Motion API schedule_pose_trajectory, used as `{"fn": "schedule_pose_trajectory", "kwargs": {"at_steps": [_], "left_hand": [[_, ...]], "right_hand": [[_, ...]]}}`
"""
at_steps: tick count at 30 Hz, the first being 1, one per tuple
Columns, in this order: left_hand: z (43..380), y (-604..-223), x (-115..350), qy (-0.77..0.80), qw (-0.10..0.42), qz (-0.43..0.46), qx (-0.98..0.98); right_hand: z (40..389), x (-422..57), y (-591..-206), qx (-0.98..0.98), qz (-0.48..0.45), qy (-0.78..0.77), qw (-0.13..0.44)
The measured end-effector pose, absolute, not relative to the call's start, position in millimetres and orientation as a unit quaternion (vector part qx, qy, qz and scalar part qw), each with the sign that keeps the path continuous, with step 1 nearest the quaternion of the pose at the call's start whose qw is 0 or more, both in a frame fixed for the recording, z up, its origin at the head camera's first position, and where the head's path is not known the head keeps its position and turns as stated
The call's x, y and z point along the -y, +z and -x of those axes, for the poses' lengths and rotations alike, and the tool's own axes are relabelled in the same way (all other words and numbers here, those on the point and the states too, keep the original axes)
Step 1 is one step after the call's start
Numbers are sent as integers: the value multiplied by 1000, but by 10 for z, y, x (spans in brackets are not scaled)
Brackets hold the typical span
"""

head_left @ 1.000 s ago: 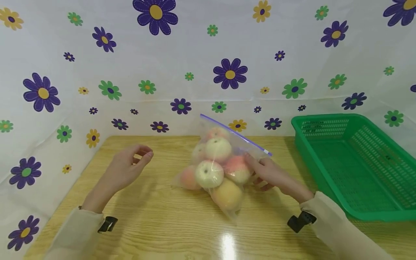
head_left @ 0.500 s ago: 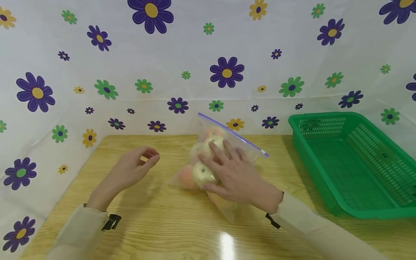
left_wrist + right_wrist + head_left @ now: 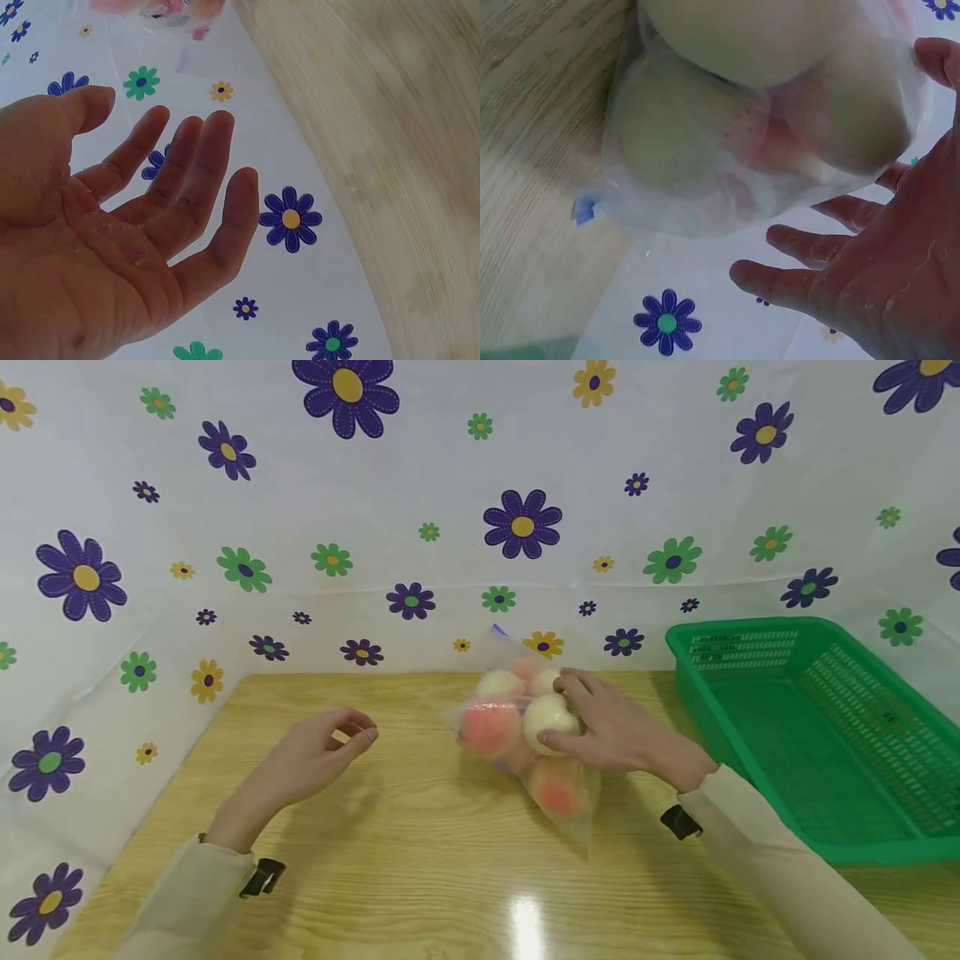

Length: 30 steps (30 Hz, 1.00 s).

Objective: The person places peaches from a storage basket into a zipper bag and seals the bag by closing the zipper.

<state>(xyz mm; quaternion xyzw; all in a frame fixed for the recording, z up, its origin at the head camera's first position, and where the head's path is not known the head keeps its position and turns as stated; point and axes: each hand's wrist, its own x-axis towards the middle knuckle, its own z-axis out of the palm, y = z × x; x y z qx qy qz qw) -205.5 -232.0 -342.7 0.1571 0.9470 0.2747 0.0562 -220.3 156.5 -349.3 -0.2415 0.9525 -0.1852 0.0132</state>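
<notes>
A clear zip bag (image 3: 588,827) of round fruit, pale and pink like peaches, sits tilted on the table near the back middle. Its purple zip end (image 3: 500,631) peeks out at the top; most of the strip is hidden. My right hand (image 3: 618,727) touches the bag's right side, thumb in front on a pale fruit (image 3: 550,722), fingertips above it. In the right wrist view its fingers (image 3: 772,285) are spread and fairly straight beside the plastic. My left hand (image 3: 315,756) hovers to the left, away from the bag, loosely bent and holding nothing.
A green plastic basket (image 3: 742,768) with perforated walls stands at the right, beyond my right forearm. Flower-printed white cloth (image 3: 360,485) hangs behind and at the sides of the wooden table (image 3: 405,877).
My right hand reached across the fruit, then drew back rightward. The bag has turned over and shifted right, its zip strip swinging mostly out of sight. My left hand has barely moved.
</notes>
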Motion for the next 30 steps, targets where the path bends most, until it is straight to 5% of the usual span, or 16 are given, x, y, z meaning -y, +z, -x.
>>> {"fn": "schedule_pose_trajectory", "kwargs": {"at_steps": [14,22,30], "left_hand": [[1989,-3437,2170,292,83,-162,-939],[1986,-3455,2205,305,80,-159,-936],[1956,-3466,2271,301,77,-152,-938]], "right_hand": [[2234,-1468,-3661,-898,306,-315,12],[2023,-977,-3646,-895,411,-161,-70],[2007,-747,-3608,-908,388,-145,-66]]}}
